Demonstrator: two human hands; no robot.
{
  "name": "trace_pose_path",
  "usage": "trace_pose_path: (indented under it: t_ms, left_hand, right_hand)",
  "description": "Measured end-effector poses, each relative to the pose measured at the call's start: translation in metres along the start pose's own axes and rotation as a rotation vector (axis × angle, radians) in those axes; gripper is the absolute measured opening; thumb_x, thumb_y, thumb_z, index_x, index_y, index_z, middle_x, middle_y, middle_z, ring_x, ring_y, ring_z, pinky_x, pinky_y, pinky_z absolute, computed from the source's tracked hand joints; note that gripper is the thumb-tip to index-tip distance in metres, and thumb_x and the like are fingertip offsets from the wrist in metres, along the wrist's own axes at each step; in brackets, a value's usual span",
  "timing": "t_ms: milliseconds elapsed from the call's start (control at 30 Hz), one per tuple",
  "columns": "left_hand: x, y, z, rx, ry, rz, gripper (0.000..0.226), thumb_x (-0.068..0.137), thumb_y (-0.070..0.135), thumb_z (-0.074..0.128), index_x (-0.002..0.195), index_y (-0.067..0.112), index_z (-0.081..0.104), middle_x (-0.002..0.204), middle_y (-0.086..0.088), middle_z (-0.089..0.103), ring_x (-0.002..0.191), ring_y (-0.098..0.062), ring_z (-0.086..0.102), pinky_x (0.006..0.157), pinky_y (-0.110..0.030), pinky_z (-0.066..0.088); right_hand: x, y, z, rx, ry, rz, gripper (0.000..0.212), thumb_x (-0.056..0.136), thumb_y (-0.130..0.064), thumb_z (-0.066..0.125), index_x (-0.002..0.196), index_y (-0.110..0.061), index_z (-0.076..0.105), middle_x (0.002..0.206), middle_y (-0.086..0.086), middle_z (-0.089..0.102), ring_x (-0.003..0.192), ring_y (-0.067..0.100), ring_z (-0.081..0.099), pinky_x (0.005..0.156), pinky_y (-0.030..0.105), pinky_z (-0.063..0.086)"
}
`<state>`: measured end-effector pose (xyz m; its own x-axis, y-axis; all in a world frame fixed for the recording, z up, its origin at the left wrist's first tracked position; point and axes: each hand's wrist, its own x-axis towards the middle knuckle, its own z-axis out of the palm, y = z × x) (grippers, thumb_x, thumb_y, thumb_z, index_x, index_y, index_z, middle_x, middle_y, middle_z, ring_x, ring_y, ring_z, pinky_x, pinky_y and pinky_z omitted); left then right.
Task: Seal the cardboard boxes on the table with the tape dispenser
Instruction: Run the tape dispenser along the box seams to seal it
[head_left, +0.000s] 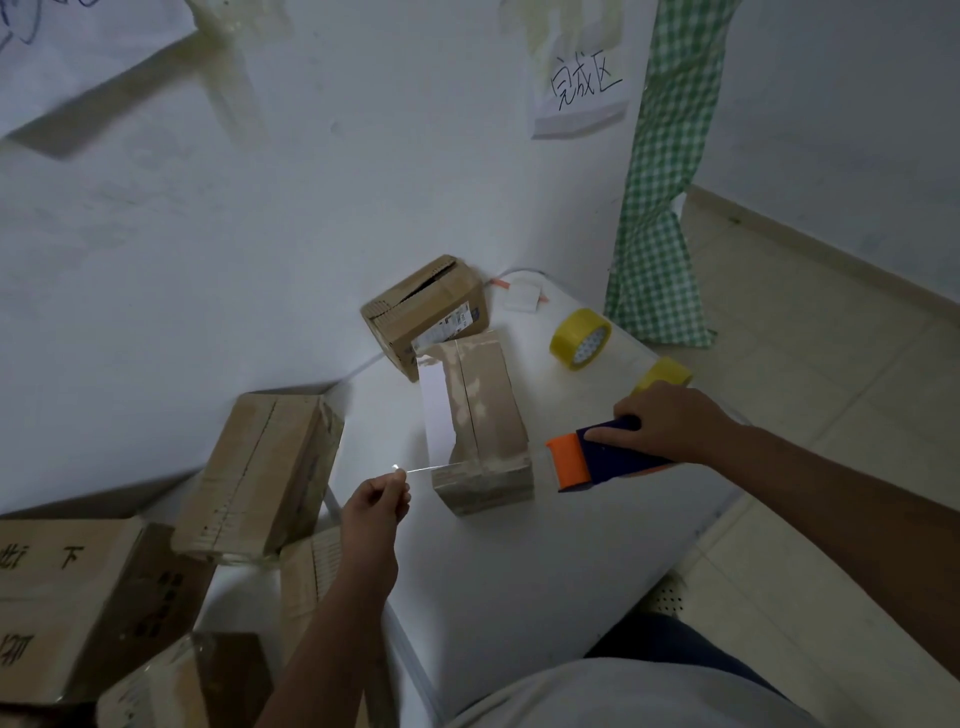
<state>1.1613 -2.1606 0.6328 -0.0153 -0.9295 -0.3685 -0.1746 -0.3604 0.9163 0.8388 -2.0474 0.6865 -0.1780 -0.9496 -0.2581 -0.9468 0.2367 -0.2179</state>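
Tape drawn out across the near end of the centre box, not yet laid down.

The tape dispenser (597, 457) is gripped by the right hand (670, 423) just right of the centre box (480, 426); the clear tape end (415, 470) is pinched by the left hand (376, 501). Next, judged: strip lowered and pressed along the seam. Counted: two boxes on the table (545, 561), one open box (423, 306) behind; four or so stacked at left; two yellow tape rolls (579, 338).
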Motion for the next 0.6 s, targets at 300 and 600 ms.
trace_pose_path:
  t_ms: [300, 600]
  left_hand:
    - [-0.001, -0.008, 0.003, -0.056, 0.039, -0.072, 0.019, 0.096, 0.021, 0.062, 0.090, 0.003, 0.065, 0.082, -0.010, 0.061, 0.081, -0.018, 0.059, 0.082, -0.028, 0.051]
    - [0.005, -0.018, 0.002, -0.037, 0.054, -0.132, 0.022, 0.096, 0.021, 0.063, 0.097, 0.000, 0.065, 0.087, -0.012, 0.063, 0.083, -0.019, 0.061, 0.081, -0.028, 0.052]
  right_hand:
    - [0.017, 0.001, -0.005, -0.029, 0.017, -0.027, 0.059, 0.084, -0.073, 0.041, 0.060, -0.021, 0.049, 0.057, -0.002, 0.049, 0.053, 0.013, 0.048, 0.056, 0.031, 0.037]
    - [0.030, -0.001, -0.006, -0.118, -0.016, -0.076, 0.058, 0.084, -0.075, 0.040, 0.059, -0.023, 0.045, 0.056, -0.003, 0.046, 0.050, 0.012, 0.044, 0.051, 0.027, 0.032]
